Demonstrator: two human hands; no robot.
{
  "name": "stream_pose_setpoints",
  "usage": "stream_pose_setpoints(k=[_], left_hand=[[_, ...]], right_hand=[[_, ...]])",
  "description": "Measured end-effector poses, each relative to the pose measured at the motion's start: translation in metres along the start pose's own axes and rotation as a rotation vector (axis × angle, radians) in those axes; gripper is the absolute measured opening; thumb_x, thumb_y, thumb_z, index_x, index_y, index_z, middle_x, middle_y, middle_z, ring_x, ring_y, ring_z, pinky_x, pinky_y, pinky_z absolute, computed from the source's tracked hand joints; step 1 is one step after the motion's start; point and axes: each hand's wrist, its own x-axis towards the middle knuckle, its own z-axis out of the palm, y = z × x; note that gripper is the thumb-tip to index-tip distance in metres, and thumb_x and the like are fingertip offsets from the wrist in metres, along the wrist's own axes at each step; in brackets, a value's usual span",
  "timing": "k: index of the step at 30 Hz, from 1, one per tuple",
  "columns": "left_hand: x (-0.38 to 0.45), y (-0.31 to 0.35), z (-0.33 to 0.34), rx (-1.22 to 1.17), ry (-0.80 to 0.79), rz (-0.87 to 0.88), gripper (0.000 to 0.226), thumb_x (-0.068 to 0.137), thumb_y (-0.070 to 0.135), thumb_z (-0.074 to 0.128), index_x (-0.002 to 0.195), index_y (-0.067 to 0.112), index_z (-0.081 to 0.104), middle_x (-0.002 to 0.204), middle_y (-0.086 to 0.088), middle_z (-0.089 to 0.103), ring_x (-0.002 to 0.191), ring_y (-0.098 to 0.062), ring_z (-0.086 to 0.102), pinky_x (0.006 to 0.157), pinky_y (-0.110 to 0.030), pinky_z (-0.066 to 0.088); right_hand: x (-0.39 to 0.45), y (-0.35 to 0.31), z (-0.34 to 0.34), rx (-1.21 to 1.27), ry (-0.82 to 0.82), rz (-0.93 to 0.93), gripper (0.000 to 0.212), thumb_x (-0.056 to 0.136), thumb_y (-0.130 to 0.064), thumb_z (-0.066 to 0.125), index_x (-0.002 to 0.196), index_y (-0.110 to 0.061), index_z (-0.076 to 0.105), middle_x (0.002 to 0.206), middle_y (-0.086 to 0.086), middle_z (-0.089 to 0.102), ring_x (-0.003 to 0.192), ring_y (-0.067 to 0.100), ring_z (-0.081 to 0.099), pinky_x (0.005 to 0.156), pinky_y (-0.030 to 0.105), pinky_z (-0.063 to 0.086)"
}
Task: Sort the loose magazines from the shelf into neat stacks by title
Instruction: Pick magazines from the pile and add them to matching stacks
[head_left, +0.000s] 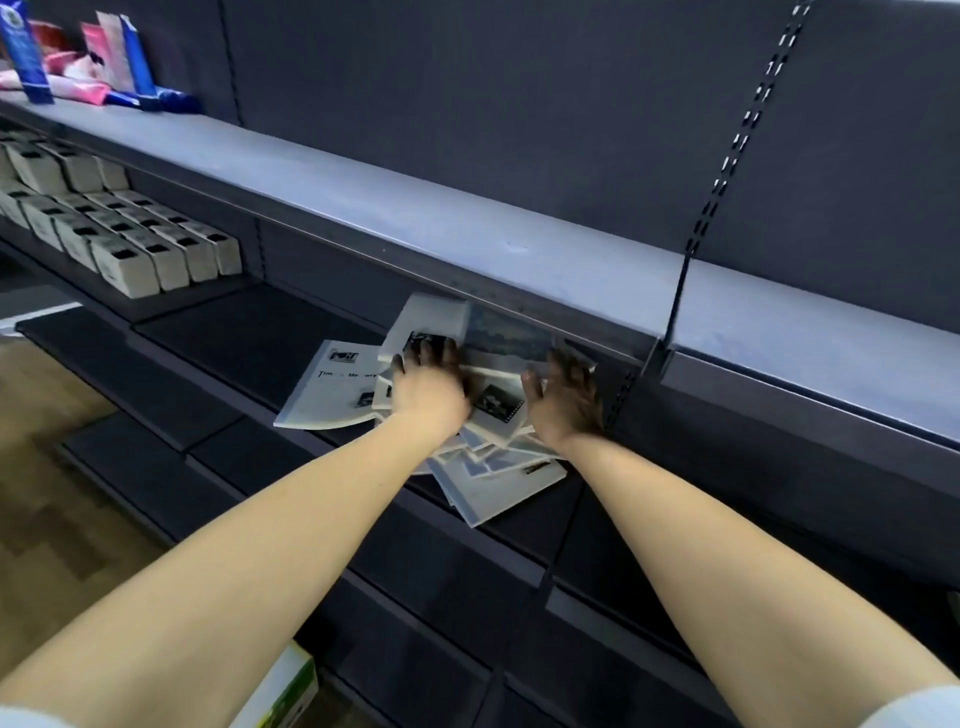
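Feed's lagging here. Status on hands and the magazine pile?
Left hand and right hand both flat on the magazine pile, gripping nothing. Pile still jumbled, unsorted. Upper shelf overhangs it.

I cannot read the fingertips of the left hand (428, 382): they sink into shadow on the magazine pile (483, 441), so their grip stays unclear. The right hand (563, 402) is dark and blurred, its fingers lost under the upper shelf (467, 239) lip. Beyond both sets of fingers, the pile's far end disappears beneath that lip. Left of the left fingers, the title on a lone magazine (332, 389) is only partly legible.
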Motion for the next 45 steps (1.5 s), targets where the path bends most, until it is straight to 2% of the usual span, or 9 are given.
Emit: stream_pose_setpoints(k=[3,6,14,23,28,33,37,42,45], left_hand=[[0.020,0.003,0.004,-0.019,-0.022,0.047,0.072,0.101,0.053,0.028,0.157,0.019,-0.002,0.158,-0.020,0.018,0.147,-0.038,0.013,0.119,-0.050,0.011],[0.035,0.004,0.011,0.019,-0.040,0.161,0.067,0.099,0.055,0.028,0.156,0.026,0.007,0.152,-0.018,0.029,0.141,-0.040,0.024,0.118,-0.053,0.016],[0.034,0.018,0.006,-0.106,-0.094,0.115,0.082,0.093,0.065,0.038,0.152,0.011,0.018,0.155,-0.022,0.023,0.143,-0.038,0.021,0.120,-0.046,0.012],[0.013,0.027,0.008,-0.139,0.058,0.179,0.062,0.096,0.055,0.038,0.128,0.003,0.044,0.131,-0.024,0.049,0.126,-0.038,0.043,0.115,-0.049,0.023],[0.001,0.018,0.010,-0.220,0.113,0.237,0.047,0.096,0.040,0.044,0.120,0.000,0.049,0.122,-0.023,0.053,0.112,-0.038,0.050,0.095,-0.044,0.038],[-0.012,0.020,0.001,-0.281,-0.001,0.250,0.044,0.094,0.032,0.045,0.127,0.002,0.045,0.127,-0.021,0.046,0.113,-0.037,0.048,0.086,-0.043,0.045],[-0.022,0.029,-0.006,-0.407,-0.079,0.250,0.043,0.096,0.027,0.047,0.132,0.005,0.040,0.128,-0.020,0.041,0.109,-0.038,0.053,0.079,-0.042,0.046],[-0.042,0.044,-0.012,-0.337,-0.140,0.320,0.039,0.100,0.029,0.044,0.131,0.006,0.045,0.125,-0.018,0.051,0.108,-0.035,0.057,0.074,-0.037,0.041],[-0.046,0.053,-0.009,-0.290,-0.140,0.371,0.031,0.100,0.026,0.044,0.123,0.007,0.053,0.119,-0.016,0.057,0.101,-0.032,0.061,0.070,-0.035,0.040]], right_hand=[[0.008,-0.003,0.003,0.026,0.037,0.027,0.063,0.103,-0.052,0.029,0.158,-0.024,0.015,0.166,0.006,0.010,0.151,0.032,0.010,0.121,0.048,0.015],[0.014,-0.004,0.008,0.021,0.020,0.067,0.061,0.103,-0.052,0.028,0.158,-0.027,0.014,0.165,0.006,0.011,0.150,0.032,0.012,0.121,0.047,0.016],[0.006,-0.013,0.017,0.012,0.083,0.163,0.058,0.104,-0.046,0.029,0.157,-0.025,0.019,0.163,0.005,0.020,0.146,0.032,0.020,0.116,0.047,0.025],[-0.013,-0.022,-0.003,0.103,0.222,0.513,0.057,0.100,-0.053,0.039,0.128,-0.007,0.058,0.133,0.021,0.055,0.122,0.037,0.055,0.095,0.039,0.047],[-0.022,-0.018,-0.011,0.203,0.158,0.667,0.066,0.094,-0.057,0.051,0.133,-0.005,0.056,0.136,0.016,0.058,0.125,0.030,0.057,0.095,0.033,0.047],[-0.038,-0.018,-0.005,0.297,0.145,0.671,0.062,0.096,-0.053,0.051,0.134,-0.004,0.056,0.135,0.017,0.058,0.124,0.031,0.057,0.097,0.033,0.048],[-0.054,-0.008,-0.006,0.452,0.194,0.689,0.043,0.098,-0.031,0.051,0.125,0.002,0.057,0.121,0.020,0.065,0.106,0.035,0.066,0.088,0.040,0.056],[-0.072,0.005,-0.012,0.539,0.285,0.789,0.033,0.095,-0.019,0.055,0.122,-0.001,0.049,0.107,0.018,0.067,0.074,0.034,0.073,0.053,0.039,0.061],[-0.079,0.014,-0.016,0.504,0.338,0.784,0.033,0.094,-0.014,0.051,0.126,-0.005,0.047,0.108,0.016,0.065,0.083,0.034,0.071,0.061,0.039,0.060]])
